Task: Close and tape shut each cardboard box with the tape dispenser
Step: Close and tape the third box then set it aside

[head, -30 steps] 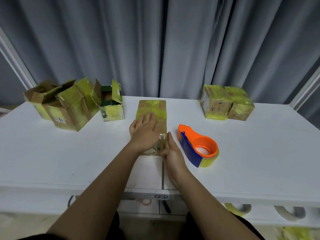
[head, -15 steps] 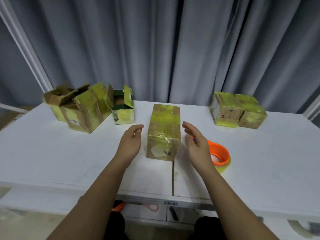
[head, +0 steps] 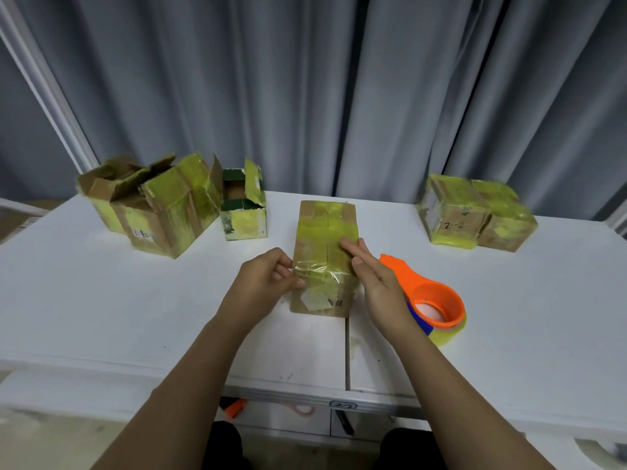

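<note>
your left hand (head: 263, 283) sits at the near left corner of the closed cardboard box (head: 324, 256), fingers curled, with thumb and fingertips pinching a loose edge of clear tape (head: 310, 266) that wrinkles across the box's near top edge. your right hand (head: 380, 283) lies along the box's right side, fingers straight and gripping nothing, their tips pressing flat on the box top just right of the centre seam.

the box stands at the middle of the white table (head: 101, 300), long side running away from you, flaps down, yellowish tape covering the far half of its top and the near face.

the tape dispenser (head: 431, 300), orange with a blue blade guard and a yellow roll, lies on the table just right of the box, partly hidden behind your right wrist; neither hand touches it.

at the far left stand three boxes with flaps up: a rear open box (head: 101, 188), a larger open box (head: 163, 215) in front of it, and a small green-edged open box (head: 242, 208) beside them. at the far right two taped boxes (head: 475, 212) sit touching each other, the nearer one marked "2-2".

a grey curtain (head: 339, 96) hangs behind the table.
</note>
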